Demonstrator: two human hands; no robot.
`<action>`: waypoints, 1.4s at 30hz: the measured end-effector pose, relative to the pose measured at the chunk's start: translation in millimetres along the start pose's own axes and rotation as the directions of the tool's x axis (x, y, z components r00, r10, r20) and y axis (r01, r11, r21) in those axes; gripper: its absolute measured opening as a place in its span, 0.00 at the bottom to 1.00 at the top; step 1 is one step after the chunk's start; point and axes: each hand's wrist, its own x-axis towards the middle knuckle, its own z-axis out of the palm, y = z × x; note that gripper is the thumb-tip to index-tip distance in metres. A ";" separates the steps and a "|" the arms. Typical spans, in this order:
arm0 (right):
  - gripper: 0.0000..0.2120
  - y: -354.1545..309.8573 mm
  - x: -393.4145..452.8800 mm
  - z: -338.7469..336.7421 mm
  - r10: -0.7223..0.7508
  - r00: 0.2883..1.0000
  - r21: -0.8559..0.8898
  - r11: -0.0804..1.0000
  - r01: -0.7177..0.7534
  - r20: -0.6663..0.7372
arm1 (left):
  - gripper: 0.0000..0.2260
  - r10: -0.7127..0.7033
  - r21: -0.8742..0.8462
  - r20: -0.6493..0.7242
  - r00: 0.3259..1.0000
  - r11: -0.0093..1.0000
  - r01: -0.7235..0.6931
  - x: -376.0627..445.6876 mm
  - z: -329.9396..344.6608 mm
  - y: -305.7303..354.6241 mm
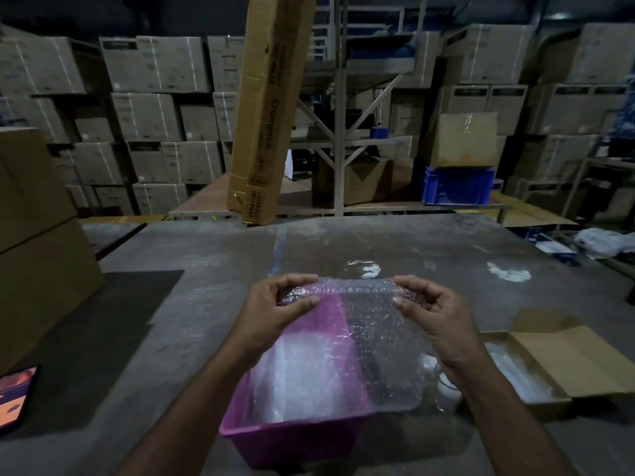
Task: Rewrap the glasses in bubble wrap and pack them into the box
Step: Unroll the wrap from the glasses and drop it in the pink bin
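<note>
I hold a clear sheet of bubble wrap (374, 341) up over the table by its top edge. My left hand (278, 310) pinches the top left corner and my right hand (433, 314) pinches the top right corner. The sheet hangs down over a pink plastic bin (292, 438) that holds more clear wrap. A clear glass (445, 389) stands on the table just right of the bin, partly behind my right wrist. An open cardboard box (563, 355) lies at the right with a pale wrapped item inside.
A grey worktable (206, 269) spreads ahead. A phone or tablet (15, 395) with a lit screen lies at the left edge. Stacked cardboard cartons (34, 235) stand at the left. A tall carton (264, 108) leans beyond the table, before shelves of boxes and a blue crate (458, 187).
</note>
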 end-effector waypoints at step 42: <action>0.08 9.4 10.8 -5.3 0.051 0.999 -0.078 0.996 -0.051 0.004 | 0.20 -0.081 -0.054 0.044 0.996 0.995 0.084 14.7 1.8 -18.1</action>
